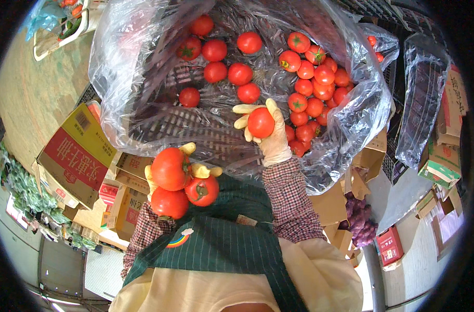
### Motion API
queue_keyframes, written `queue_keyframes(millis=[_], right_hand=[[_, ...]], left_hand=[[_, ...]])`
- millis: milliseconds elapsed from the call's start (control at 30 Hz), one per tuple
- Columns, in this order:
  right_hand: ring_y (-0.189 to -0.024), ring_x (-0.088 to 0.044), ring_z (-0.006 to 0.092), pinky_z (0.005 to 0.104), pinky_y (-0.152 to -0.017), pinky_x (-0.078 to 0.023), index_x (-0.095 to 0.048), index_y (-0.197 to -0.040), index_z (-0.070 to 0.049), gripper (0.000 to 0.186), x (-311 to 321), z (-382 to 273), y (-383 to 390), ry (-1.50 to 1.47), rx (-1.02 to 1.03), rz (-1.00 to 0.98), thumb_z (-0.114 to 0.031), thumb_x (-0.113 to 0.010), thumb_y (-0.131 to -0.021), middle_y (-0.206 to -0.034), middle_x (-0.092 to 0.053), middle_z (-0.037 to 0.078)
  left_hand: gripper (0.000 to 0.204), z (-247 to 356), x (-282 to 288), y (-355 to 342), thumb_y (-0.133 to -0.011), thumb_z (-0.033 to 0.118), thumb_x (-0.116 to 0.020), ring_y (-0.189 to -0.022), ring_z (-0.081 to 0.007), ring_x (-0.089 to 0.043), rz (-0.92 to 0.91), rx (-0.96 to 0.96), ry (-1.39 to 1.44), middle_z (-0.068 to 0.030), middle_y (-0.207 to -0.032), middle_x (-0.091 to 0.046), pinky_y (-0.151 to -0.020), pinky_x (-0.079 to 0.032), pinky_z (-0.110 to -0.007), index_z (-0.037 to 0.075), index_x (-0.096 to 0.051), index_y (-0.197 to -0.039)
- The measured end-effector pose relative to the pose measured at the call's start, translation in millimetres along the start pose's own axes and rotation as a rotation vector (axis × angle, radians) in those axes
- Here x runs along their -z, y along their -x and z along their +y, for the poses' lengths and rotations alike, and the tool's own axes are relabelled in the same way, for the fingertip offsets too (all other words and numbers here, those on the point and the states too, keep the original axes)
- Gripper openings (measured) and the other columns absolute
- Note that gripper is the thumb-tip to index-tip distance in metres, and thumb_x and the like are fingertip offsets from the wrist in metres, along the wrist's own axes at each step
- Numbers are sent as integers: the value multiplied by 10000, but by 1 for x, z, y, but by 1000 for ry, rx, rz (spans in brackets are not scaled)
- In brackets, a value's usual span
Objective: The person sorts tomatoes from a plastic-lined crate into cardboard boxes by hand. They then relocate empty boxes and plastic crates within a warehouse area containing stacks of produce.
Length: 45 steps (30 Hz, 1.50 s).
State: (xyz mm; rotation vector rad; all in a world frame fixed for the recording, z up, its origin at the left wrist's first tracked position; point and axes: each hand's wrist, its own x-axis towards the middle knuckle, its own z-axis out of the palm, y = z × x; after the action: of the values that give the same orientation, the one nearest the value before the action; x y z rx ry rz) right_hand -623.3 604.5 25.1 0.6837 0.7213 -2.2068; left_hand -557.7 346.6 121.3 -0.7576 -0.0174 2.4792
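Three large tomatoes [170, 169] rest bunched in my left hand [199, 170], whose gloved fingertips curl out from behind them; most of that palm is hidden. My right hand [271, 138], in a pale yellow glove, holds a single round tomato [261, 122] facing up, its fingers around the sides. Both hands are at the near side of a crate lined with a clear plastic bag [122, 104]. Inside, several loose tomatoes [214, 50] lie scattered at the left and middle. A denser heap of tomatoes [315, 88] fills the right side, some with green stem ends showing.
A printed red and yellow carton [78, 156] stands at the left. At the far left is a white basket [60, 47] with a blue bag. Toward the lower right are a net of purple produce [359, 221], a red box [389, 247] and open cardboard boxes [330, 208].
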Motion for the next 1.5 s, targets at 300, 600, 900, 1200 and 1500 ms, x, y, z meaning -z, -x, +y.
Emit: queue_keyframes(millis=[300, 600, 900, 1200, 1500], right_hand=[[-1061, -558, 278, 405, -919, -425, -459, -1319, 10, 567, -117, 1, 46, 1464, 411, 41, -404, -485, -933, -1166, -597, 142], [-1324, -370, 280, 394, -1112, -222, -73, -1499, -27, 889, -121, -8, 68, 954, 208, -349, -564, -465, -908, -1531, -173, 200], [-835, -621, 372, 441, -739, -494, -680, -855, -55, 214, 43, -28, 59, 1801, 190, 1021, -221, -545, -853, -852, -654, 201], [-1063, -602, 352, 422, -895, -474, -615, -1158, -68, 801, 121, 0, 115, 1751, -767, 1023, -714, -609, -684, -1118, -637, 206], [-1093, -599, 260, 352, -932, -461, -505, -1296, -41, 784, 92, -14, 141, 892, -167, 658, -260, -828, -616, -1225, -588, 185]], left_hand=[[1073, -11, -2, -17, -706, 727, -609, -1285, -354, -425, 148, 36, -112, -206, -1457, -330, -1075, -348, -467, 18, -271, -1437], [1035, -20, -34, 8, -670, 763, -597, -1246, -424, -442, 280, 88, 264, -239, -1380, -420, -1005, -409, -514, 62, -382, -1401], [913, -24, -33, -3, -716, 762, -546, -1160, -445, -496, 71, 484, 79, -199, -1508, -153, -962, -423, -530, 68, -510, -1307], [623, -24, -38, -16, -770, 582, -647, -1131, -505, -492, 221, 407, -156, -192, -1468, -267, -832, -484, -578, 118, -605, -1184], [751, -20, -34, -15, -779, 672, -571, -1135, -412, -524, 383, 537, -214, -170, -1496, -226, -872, -493, -499, 98, -564, -1262]])
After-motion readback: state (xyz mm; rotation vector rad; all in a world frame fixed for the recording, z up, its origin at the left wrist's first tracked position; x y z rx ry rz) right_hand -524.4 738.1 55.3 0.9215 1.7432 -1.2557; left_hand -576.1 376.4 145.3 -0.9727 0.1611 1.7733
